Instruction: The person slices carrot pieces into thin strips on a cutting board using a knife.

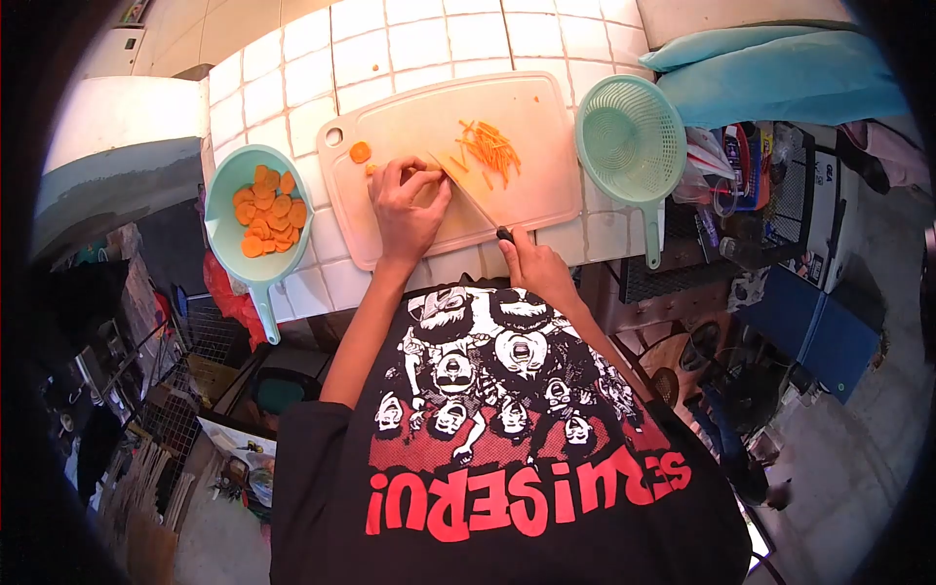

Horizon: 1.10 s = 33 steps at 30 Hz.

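Note:
On the white cutting board (366,219), my left hand (408,207) has its fingers curled and pressed down on a small piece of carrot, mostly hidden under the fingertips. My right hand (538,265) grips the black handle of a knife (476,203), whose blade slants up and left to beside my left fingertips. A pile of thin carrot strips (490,152) lies right of the blade. Near the board's left end is a round carrot slice (361,152), with a smaller piece just below it.
A green colander (222,246) holding carrot slices (270,212) stands left of the board. An empty green colander (632,136) stands at its right. Blue cloth (780,78) lies at the upper right, above a black rack (790,210) with packages. White tiles (419,44) surround the board.

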{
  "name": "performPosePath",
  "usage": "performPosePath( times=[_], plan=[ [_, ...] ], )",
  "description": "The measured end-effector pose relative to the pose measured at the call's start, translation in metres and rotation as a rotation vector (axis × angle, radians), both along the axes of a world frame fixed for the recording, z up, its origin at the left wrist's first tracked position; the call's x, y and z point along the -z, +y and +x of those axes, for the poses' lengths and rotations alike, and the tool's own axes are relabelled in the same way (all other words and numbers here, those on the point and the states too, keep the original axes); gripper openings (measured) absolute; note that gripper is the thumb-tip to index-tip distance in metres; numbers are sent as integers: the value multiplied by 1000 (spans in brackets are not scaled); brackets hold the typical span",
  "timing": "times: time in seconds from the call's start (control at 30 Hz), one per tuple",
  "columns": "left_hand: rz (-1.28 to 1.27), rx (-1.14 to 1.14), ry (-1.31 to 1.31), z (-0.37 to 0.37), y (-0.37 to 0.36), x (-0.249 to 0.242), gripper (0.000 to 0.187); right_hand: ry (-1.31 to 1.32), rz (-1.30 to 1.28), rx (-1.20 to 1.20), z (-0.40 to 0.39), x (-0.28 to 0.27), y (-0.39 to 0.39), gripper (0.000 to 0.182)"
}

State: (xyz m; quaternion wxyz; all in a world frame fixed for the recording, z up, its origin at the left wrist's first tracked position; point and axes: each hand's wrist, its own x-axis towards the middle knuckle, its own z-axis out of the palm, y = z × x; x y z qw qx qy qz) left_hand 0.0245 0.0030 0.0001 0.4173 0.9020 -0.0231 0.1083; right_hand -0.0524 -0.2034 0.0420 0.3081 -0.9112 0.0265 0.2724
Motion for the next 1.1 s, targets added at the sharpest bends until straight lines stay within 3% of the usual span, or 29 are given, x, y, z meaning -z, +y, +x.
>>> performPosePath(
  times=[0.5,1.1],
  plan=[
    [5,18,-25,0,1,0,11,-39,-3,112,-3,4,2,30],
    [3,9,-46,0,1,1,12,-43,9,18,4,5,8,32]
  ],
)
